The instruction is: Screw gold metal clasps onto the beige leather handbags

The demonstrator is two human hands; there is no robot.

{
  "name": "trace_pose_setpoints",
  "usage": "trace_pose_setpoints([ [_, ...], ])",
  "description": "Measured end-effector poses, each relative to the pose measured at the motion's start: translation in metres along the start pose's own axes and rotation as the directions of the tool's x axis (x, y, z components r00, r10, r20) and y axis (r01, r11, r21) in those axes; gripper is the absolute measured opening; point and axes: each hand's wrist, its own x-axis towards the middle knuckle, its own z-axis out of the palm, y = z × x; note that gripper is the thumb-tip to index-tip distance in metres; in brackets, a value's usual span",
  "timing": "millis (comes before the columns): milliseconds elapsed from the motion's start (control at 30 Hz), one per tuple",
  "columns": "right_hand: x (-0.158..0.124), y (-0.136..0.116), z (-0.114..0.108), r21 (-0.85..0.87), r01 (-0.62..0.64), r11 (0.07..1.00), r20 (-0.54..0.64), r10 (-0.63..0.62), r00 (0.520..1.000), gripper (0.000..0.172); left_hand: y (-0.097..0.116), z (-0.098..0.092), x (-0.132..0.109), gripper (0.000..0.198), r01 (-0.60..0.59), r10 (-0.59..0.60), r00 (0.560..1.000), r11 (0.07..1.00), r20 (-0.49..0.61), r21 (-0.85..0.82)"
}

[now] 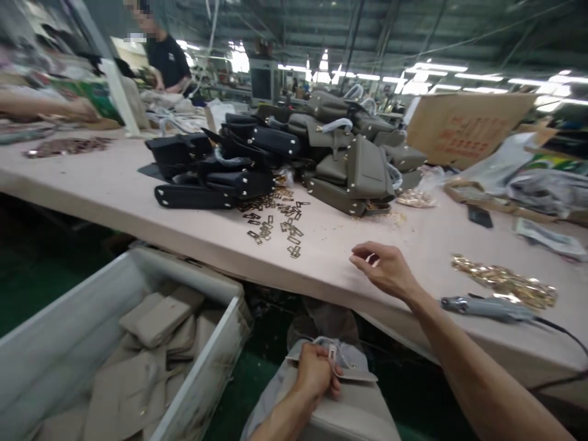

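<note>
Across the person's lap, one beige bag (353, 413), with one small slotted plate (332, 353) showing at the edge of its flap. On that edge, one left hand (315, 370), fingers bent and clenched on the beige bag, just beside the plate. Above the near part of one long table (331, 266), one right hand (386, 269), fingers loosely curled and released, with a gap between thumb and forefinger; cannot tell whether touching the tabletop. To the right of that hand, one grey power screwdriver (489, 308) on one dark cord (563, 331), just beside one heap of gold-coloured parts (505, 282), too tangled to count.

Toward the middle of the table, one scatter of small metal pieces (294, 229), well over ten, exact number unclear. Behind these, two groups of bags, heaped and overlapping: at least three black bags (195, 196) on the left, at least three olive bags (370, 168) on the right. Farther right, one cardboard box (473, 128) with red print. Low at left, one white bin (214, 361) with more than five beige pieces (169, 318), partly hiding one another. Beyond the table, one co-worker (168, 58) in a dark shirt; at the far left, one more forearm (41, 107), blurred.
</note>
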Motion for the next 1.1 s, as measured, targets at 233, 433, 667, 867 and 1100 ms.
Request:
trace_pose_setpoints([
  [233,0.052,-0.060,0.111,0.032,0.008,0.999,0.099,-0.011,0.995,0.032,-0.012,-0.009,0.002,0.036,0.044,-0.045,0.999,0.999,-0.026,-0.031],
  [433,0.067,-0.055,0.138,-0.049,-0.107,0.993,0.121,0.113,0.986,0.034,-0.016,-0.020,0.012,0.029,0.021,-0.022,1.000,0.997,-0.013,-0.069],
  [667,0.061,-0.075,0.138,0.310,-0.156,0.938,0.079,0.138,0.987,0.020,0.006,-0.036,0.007,0.022,0.008,-0.009,1.000,0.999,-0.021,-0.050],
  [867,-0.019,-0.082,0.107,0.548,-0.211,0.809,0.001,0.252,0.968,0.032,0.022,-0.041,-0.003,0.010,-0.033,0.037,0.998,0.996,0.052,-0.077],
  [1100,-0.149,-0.018,0.121,0.555,-0.545,0.628,0.242,0.505,0.828,0.030,0.000,-0.037,0.014,0.007,0.001,0.014,0.989,0.995,0.146,-0.103],
])
